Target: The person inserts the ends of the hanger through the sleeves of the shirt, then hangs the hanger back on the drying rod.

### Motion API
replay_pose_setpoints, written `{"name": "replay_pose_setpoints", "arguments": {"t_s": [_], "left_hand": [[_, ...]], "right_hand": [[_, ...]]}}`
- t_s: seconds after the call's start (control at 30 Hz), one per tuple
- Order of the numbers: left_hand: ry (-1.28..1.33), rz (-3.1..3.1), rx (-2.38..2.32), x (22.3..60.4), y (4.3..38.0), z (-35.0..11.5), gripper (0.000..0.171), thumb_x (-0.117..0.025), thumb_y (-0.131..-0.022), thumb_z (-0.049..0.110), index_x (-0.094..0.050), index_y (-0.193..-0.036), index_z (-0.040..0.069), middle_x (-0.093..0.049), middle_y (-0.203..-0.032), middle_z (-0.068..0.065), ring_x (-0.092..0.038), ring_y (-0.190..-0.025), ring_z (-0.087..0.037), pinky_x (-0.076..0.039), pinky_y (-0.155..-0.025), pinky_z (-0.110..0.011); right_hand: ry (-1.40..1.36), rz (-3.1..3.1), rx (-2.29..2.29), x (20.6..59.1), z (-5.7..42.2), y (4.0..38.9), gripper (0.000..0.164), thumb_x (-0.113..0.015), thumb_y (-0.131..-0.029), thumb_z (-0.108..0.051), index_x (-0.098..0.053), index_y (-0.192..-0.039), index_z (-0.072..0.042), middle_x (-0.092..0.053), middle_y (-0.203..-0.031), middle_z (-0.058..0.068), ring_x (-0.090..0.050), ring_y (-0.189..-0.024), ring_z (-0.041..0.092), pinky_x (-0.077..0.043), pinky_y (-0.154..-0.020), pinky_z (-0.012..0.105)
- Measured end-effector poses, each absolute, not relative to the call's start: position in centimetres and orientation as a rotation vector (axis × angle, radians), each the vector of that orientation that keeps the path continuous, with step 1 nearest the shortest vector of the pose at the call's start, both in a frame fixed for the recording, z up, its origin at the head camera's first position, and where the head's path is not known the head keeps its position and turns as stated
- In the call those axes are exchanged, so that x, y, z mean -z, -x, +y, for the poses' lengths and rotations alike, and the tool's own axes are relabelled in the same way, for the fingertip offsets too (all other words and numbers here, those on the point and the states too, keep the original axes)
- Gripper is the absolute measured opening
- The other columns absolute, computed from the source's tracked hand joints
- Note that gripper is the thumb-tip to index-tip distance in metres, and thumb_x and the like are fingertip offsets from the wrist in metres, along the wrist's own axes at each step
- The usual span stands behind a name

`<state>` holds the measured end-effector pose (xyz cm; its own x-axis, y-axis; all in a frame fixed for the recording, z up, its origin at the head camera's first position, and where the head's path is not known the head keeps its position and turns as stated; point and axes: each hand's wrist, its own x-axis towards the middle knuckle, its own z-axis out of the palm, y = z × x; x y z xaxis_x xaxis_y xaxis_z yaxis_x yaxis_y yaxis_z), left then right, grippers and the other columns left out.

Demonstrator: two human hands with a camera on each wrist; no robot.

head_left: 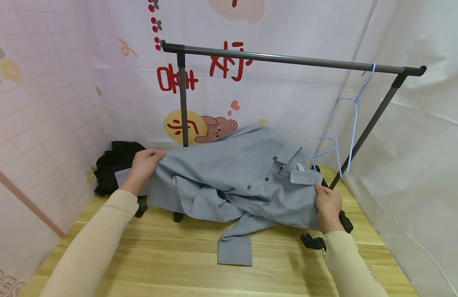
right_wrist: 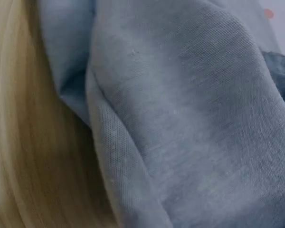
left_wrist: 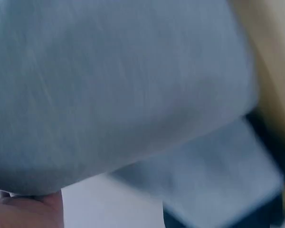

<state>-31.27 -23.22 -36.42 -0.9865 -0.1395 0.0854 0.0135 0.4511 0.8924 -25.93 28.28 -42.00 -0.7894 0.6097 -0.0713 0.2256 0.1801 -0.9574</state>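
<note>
A grey-blue button-up shirt point(head_left: 229, 165) is held up sideways between both hands, with its collar toward the right and one sleeve point(head_left: 234, 250) hanging onto the wooden surface. My left hand point(head_left: 143, 165) pinches its upper left edge; in the left wrist view part of that hand point(left_wrist: 28, 211) shows below the cloth. My right hand point(head_left: 329, 204) pinches the shirt at the right, just under a flap point(head_left: 305, 177). A blue wire hanger point(head_left: 322, 153) pokes out of the collar. In the right wrist view only shirt cloth point(right_wrist: 180, 118) fills the middle; the hand is out of sight.
Behind the shirt stands a dark metal garment rack point(head_left: 288, 60). Another blue hanger point(head_left: 356, 101) hangs at its right end. Black cloth point(head_left: 112, 165) lies at the back left. The rack's black feet point(head_left: 312, 241) rest on the wooden surface point(head_left: 169, 264). Printed sheets hang around.
</note>
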Motion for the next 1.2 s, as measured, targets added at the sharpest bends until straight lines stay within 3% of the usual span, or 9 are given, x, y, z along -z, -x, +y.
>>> {"name": "replay_pose_setpoints", "arguments": {"t_s": [0.13, 0.33, 0.43, 0.67, 0.8, 0.93, 1.07, 1.2], "left_hand": [[-0.059, -2.694, 1.357, 36.0, 31.2, -25.2, 0.046, -0.057, -0.100, 0.045, -0.067, -0.114, 0.002, -0.058, -0.122, -0.018, -0.050, -0.107, -0.032, -0.041, -0.085, -0.042], [0.167, -2.973, 1.180, 38.6, 30.9, -26.6, 0.046, -0.064, -0.095, 0.049, -0.068, -0.111, 0.006, -0.059, -0.111, -0.015, -0.051, -0.096, -0.029, -0.043, -0.078, -0.039], [0.250, -3.058, 1.146, 40.3, 30.1, -27.6, 0.046, -0.065, -0.094, 0.048, -0.070, -0.114, 0.006, -0.061, -0.117, -0.015, -0.054, -0.102, -0.029, -0.046, -0.082, -0.041], [0.146, -3.181, 1.201, 43.1, 27.4, -31.2, 0.068, -0.061, -0.093, 0.058, -0.064, -0.125, -0.001, -0.057, -0.130, -0.024, -0.052, -0.117, -0.039, -0.044, -0.094, -0.052], [0.244, -3.205, 1.288, 45.2, 25.9, -33.2, 0.049, -0.066, -0.095, 0.039, -0.066, -0.116, -0.005, -0.064, -0.113, -0.019, -0.058, -0.101, -0.032, -0.048, -0.085, -0.044], [0.373, -3.133, 1.453, 46.5, 24.8, -33.9, 0.024, -0.068, -0.095, 0.019, -0.067, -0.100, -0.005, -0.064, -0.093, -0.009, -0.054, -0.084, -0.020, -0.046, -0.073, -0.035], [0.271, -2.853, 1.692, 46.0, 24.2, -33.9, 0.017, -0.060, -0.099, 0.013, -0.063, -0.097, -0.004, -0.060, -0.088, 0.000, -0.051, -0.082, -0.011, -0.043, -0.073, -0.027], [0.148, -2.326, 2.118, 43.8, 24.5, -34.0, 0.017, -0.054, -0.102, 0.007, -0.065, -0.091, 0.007, -0.062, -0.083, 0.010, -0.055, -0.080, -0.004, -0.044, -0.076, -0.017]], "right_hand": [[0.802, -2.146, -1.581, 42.4, 28.4, 26.0, 0.056, -0.053, -0.101, -0.044, -0.064, -0.128, 0.004, -0.052, -0.137, 0.024, -0.046, -0.124, 0.038, -0.034, -0.106, 0.053], [0.797, -2.147, -1.551, 43.0, 28.0, 26.1, 0.052, -0.054, -0.101, -0.040, -0.066, -0.125, 0.005, -0.054, -0.133, 0.025, -0.047, -0.123, 0.037, -0.035, -0.106, 0.050], [0.809, -2.168, -1.552, 43.0, 27.8, 26.0, 0.053, -0.053, -0.102, -0.040, -0.065, -0.126, 0.005, -0.051, -0.137, 0.026, -0.043, -0.128, 0.040, -0.032, -0.108, 0.052], [0.817, -2.158, -1.579, 43.3, 27.9, 25.5, 0.054, -0.052, -0.102, -0.041, -0.064, -0.127, 0.005, -0.049, -0.140, 0.026, -0.042, -0.129, 0.040, -0.032, -0.108, 0.053], [0.803, -2.135, -1.589, 43.4, 27.9, 25.6, 0.055, -0.053, -0.101, -0.042, -0.064, -0.126, 0.006, -0.050, -0.138, 0.026, -0.043, -0.127, 0.039, -0.033, -0.107, 0.053], [0.804, -2.113, -1.588, 43.6, 27.9, 25.6, 0.053, -0.053, -0.101, -0.040, -0.065, -0.124, 0.006, -0.052, -0.137, 0.024, -0.045, -0.124, 0.037, -0.034, -0.106, 0.052], [0.808, -2.118, -1.583, 43.7, 28.0, 25.6, 0.053, -0.054, -0.101, -0.041, -0.066, -0.123, 0.006, -0.052, -0.137, 0.023, -0.045, -0.124, 0.037, -0.035, -0.105, 0.051], [0.838, -2.124, -1.597, 43.6, 28.3, 25.5, 0.056, -0.053, -0.100, -0.044, -0.065, -0.125, 0.004, -0.048, -0.141, 0.025, -0.042, -0.128, 0.039, -0.033, -0.108, 0.052]]}}
